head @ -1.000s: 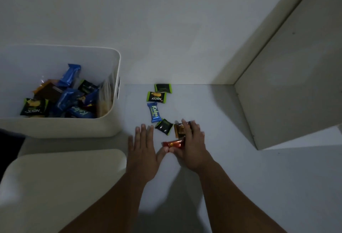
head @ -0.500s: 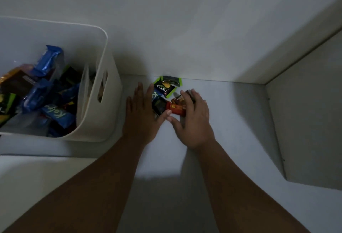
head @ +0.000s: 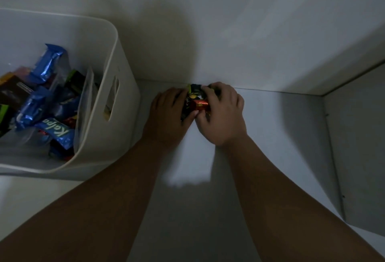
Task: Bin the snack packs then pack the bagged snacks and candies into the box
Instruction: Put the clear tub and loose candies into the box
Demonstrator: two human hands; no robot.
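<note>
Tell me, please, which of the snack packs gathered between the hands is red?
The red pack nearest the thumbs, between the left hand and right hand; the dark packs behind it have green edges.

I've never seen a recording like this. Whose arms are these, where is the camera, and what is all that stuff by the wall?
No machine here: a person wears a camera on the head, so this one picture looks forward and down along both bare arms. The left hand and right hand bunch a small pile of snack packs between them on a white surface, close to the wall. The right fingers curl over the pile; the left hand presses against its side. At left stands a white bin holding many more, among them blue packs.
</note>
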